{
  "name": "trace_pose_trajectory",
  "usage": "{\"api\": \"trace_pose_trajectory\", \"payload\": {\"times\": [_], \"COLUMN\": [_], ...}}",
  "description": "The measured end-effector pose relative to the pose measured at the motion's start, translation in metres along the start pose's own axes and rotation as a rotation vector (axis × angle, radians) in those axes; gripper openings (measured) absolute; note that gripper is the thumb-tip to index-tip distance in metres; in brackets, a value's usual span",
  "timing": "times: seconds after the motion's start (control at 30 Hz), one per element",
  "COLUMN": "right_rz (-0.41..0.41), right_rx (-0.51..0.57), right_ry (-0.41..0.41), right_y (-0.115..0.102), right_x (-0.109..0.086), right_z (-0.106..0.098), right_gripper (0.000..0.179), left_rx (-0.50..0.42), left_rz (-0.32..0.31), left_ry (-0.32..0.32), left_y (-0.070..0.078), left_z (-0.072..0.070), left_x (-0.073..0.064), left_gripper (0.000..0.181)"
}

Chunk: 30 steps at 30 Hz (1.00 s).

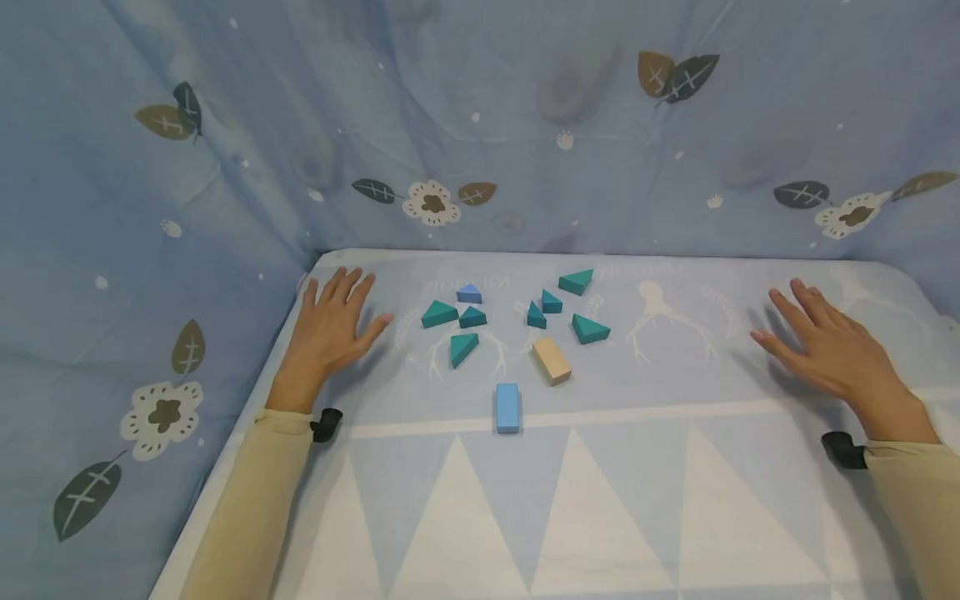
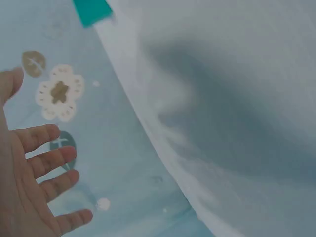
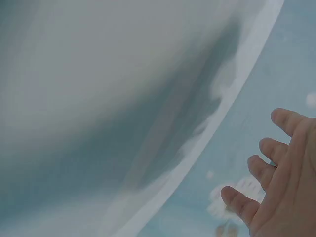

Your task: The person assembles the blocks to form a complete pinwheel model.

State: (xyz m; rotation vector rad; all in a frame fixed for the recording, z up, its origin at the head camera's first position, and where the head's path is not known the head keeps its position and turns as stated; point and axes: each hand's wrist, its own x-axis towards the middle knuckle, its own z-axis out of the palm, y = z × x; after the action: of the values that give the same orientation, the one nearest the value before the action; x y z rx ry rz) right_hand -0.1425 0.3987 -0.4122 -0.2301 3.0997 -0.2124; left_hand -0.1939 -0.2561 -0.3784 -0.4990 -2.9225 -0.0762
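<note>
A blue patterned cloth (image 1: 510, 92) hangs beyond both grips; under them spreads a pale printed surface (image 1: 622, 500). The left grip (image 1: 327, 329) and right grip (image 1: 834, 357) are well apart, each above the surface with fingers spread, nearly straight, holding nothing. Between them, closer to the left grip and nearer the person than either, lies a blue block (image 1: 507, 408); just beyond it a tan block (image 1: 551, 361) lies slanted. Four green triangles (image 1: 439, 314) lie flat, two nearest the left grip, two about midway between grips. Among them sit three teal triangles (image 1: 551, 302) and one small blue triangle (image 1: 468, 293). All look wooden: probably light, stiff, sturdy, slightly slippery. Blocks should suit a pinch across their long sides; triangles, away from the points.
</note>
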Motion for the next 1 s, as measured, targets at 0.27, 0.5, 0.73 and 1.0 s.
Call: {"api": "trace_pose_trajectory", "payload": {"times": [0.27,0.5,0.73,1.0], "right_rz": [-0.206,-0.487,-0.647,-0.708], "right_rx": [0.029,0.09,0.156,0.23], "right_ry": [0.125,0.233,0.187,0.15], "right_y": [-0.071,-0.146,-0.204,-0.23], "right_x": [0.012,0.028,0.042,0.051], "right_z": [0.002,0.013,0.019,0.011], "right_gripper": [0.071,0.058,0.051,0.029], "left_rx": [-0.2,-0.279,-0.319,-0.349], "left_rz": [0.155,0.382,0.548,0.583], "left_ry": [0.172,0.233,0.171,0.117], "left_y": [0.035,0.089,0.127,0.137], "left_z": [-0.004,0.003,0.016,0.019], "left_x": [-0.007,-0.017,-0.027,-0.03], "left_gripper": [0.052,0.038,0.037,0.036]}}
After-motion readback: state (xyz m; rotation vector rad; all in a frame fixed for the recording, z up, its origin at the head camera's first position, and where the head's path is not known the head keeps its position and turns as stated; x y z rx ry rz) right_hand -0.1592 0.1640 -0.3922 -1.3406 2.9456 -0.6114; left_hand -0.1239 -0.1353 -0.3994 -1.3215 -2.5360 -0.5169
